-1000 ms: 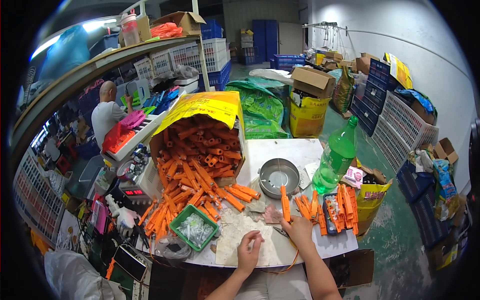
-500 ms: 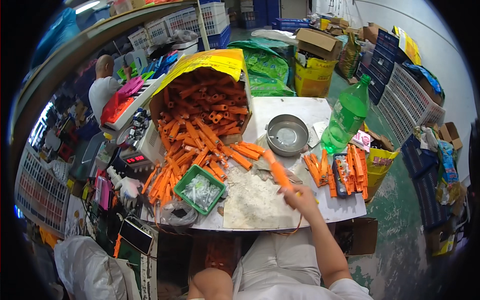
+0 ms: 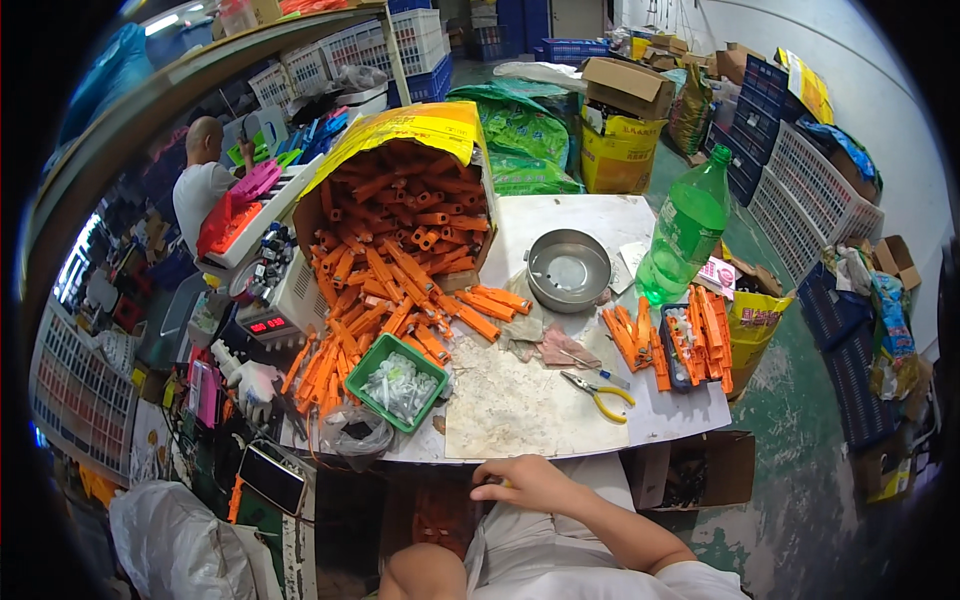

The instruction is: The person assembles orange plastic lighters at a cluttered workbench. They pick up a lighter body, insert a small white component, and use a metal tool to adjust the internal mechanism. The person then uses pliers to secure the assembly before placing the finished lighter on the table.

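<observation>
My right hand point(image 3: 525, 485) is over my lap, just in front of the table's near edge. Its fingers are curled in with the thumb along them; a small yellowish bit shows by the fingertips, too little to name. My left hand is out of sight. Yellow-handled pliers point(image 3: 602, 396) lie with their jaws parted on the worn board point(image 3: 500, 400), beside a pinkish cloth point(image 3: 567, 348). Orange plastic pieces point(image 3: 385, 275) spill from a tipped yellow sack point(image 3: 415, 122) on the left. A green basket point(image 3: 353, 383) holds small clear plastic parts point(image 3: 400, 388).
Behind the board stands a round metal bowl point(image 3: 569, 268), with a green bottle point(image 3: 690, 225) to its right. More orange pieces point(image 3: 710, 335) fill and surround a dark tray. An open cardboard box point(image 3: 725, 470) sits below the right edge. Another person point(image 3: 203, 180) works at far left.
My right hand has come down and left from above the board to my lap. The long orange piece it held no longer shows, and the pliers are uncovered.
</observation>
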{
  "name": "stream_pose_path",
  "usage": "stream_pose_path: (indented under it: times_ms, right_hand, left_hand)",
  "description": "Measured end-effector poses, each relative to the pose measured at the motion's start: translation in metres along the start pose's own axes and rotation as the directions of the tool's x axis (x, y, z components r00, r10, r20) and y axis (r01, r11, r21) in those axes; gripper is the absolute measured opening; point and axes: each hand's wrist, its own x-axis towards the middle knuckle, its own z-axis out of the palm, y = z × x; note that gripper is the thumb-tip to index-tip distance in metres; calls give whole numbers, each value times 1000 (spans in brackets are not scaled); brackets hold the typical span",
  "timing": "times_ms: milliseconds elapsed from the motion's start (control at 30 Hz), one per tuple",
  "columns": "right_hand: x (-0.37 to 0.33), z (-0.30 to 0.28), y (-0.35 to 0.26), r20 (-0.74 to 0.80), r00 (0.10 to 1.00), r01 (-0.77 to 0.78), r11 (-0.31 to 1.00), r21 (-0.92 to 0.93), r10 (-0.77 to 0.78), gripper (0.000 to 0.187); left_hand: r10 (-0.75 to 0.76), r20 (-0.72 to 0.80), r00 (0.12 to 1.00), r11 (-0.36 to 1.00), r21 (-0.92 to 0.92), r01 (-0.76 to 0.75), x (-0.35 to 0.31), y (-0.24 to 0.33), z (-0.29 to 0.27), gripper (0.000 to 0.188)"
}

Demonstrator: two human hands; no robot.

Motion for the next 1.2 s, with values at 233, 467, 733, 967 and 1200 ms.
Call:
stream_pose_path:
  times_ms: [233,467,733,967,1200]
  right_hand:
    - [-48,-21,27,-220,975,-14,995,101,36,34]
    - [-80,-41,20,-303,908,-203,936,287,290,23]
    - [-95,-45,18,-456,868,-127,976,177,196,20]
    - [-81,-68,28,-661,745,-106,994,22,94,26]
    - [-58,-93,36,-703,652,-225,812,-539,-286,39]
  left_hand:
    - [-310,-53,949,939,-176,296,-9,-8,-30,62]
    - [-486,-533,692,-571,794,211,-20,-26,-253,29]
    - [-699,-655,288,-658,746,99,-42,-34,-339,28]
    - [-740,-423,522,-438,893,103,-69,-47,-303,27]
    - [-894,-244,375,-252,967,28,-16,-60,-219,35]
